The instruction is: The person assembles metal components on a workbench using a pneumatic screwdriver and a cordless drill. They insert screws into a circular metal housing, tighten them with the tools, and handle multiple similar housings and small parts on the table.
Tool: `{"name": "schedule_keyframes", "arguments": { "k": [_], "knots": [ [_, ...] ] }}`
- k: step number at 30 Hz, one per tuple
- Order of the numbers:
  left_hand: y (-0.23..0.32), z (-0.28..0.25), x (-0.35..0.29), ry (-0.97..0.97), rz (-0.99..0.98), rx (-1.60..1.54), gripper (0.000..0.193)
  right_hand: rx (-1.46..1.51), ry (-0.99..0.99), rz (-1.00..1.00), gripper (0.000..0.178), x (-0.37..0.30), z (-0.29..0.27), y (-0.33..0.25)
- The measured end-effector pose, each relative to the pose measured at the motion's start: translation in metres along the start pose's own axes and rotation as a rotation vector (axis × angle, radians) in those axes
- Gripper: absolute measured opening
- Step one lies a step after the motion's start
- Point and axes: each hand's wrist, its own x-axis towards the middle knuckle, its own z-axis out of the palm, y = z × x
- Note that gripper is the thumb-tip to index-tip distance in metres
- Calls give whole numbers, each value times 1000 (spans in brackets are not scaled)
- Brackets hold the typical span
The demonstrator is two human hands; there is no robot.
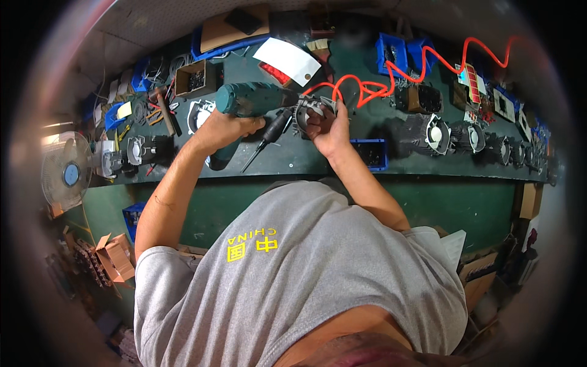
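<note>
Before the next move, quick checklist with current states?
1. Left hand gripping the green power tool: ok.
2. Right hand on the grey metal housing: ok.
3. Power tool's nose touching the housing: cannot tell, contact is unclear.
4. Black slim driver well away from the housing: not ok, it is close beside it.
5. Orange hose clear of the right hand: cannot tell, it runs close behind.

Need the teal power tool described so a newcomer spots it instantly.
At the dark green workbench, find the person's left hand. It grips the teal power tool, whose nose points right, toward a grey metal housing. Its bulky teal body sets it apart from the slim black tool with a thin shaft beside it.
</note>
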Motion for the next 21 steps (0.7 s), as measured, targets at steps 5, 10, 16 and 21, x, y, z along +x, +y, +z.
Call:
{"name": "schedule_keyframes", "arguments": {
  "k": [5, 10, 16, 21],
  "knots": [
    [8, -2, 11, -52, -9, 57, 21, -3, -18, 0, 56, 5, -9, 0],
    [20, -1, 17, -78, 14, 99, 25, -15, -40, -5, 53, 6, -13, 6],
    [34, -11, 35, -123, 271, 253, 29, -10, -31, -11, 52, 8, -15, 10],
    [73, -17, 63, -236, 131, 399, 51, 6, -58, 0, 48, 10, -18, 7]
  ]
}}
